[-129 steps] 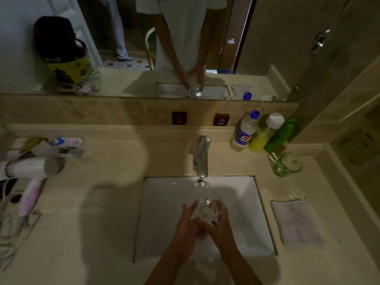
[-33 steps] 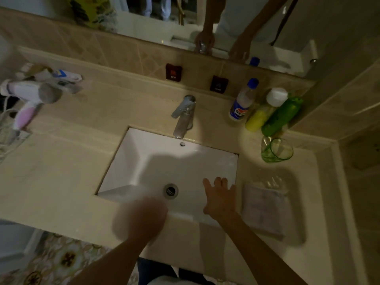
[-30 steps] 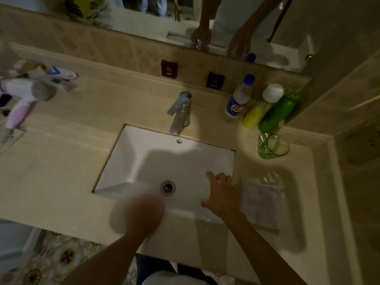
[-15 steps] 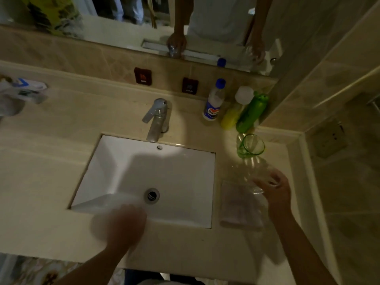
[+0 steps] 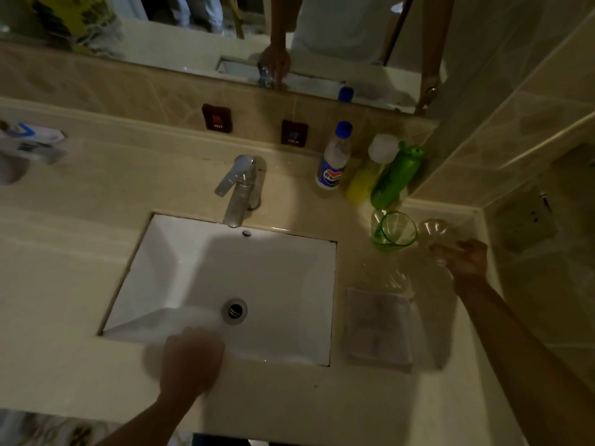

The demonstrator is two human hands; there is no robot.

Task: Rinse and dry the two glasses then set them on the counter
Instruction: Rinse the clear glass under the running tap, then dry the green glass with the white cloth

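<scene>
My right hand (image 5: 467,262) holds a clear glass (image 5: 439,235) far right on the worktop (image 5: 80,284), fingers curled round it from the near side, base low over or on the surface; contact too dim to call. It sits just beside the green cup (image 5: 394,231), probably because that corner is the free spot away from the sink (image 5: 289,284). My left hand (image 5: 190,358) is blurred at the sink's front edge; in the mirror (image 5: 193,43) it looks to be gripping a small clear thing, likely the second glass, but I cannot tell that grip for sure from the direct view. My guess is I keep it over the basin so drips fall in.

Containers: clear glass looks empty, water inside not readable. Green cup lies tipped toward me, mouth open, nothing visible in it. Sink empty, drain (image 5: 235,310) open, faucet (image 5: 240,188) shows no stream. Folded cloth (image 5: 378,329) lies flat right of the sink, near both hands, handy for drying. Behind the cup stand a blue-capped bottle (image 5: 335,159), a yellow bottle (image 5: 363,181) with a white cap and a green bottle (image 5: 396,175), clustered against the wall.
</scene>
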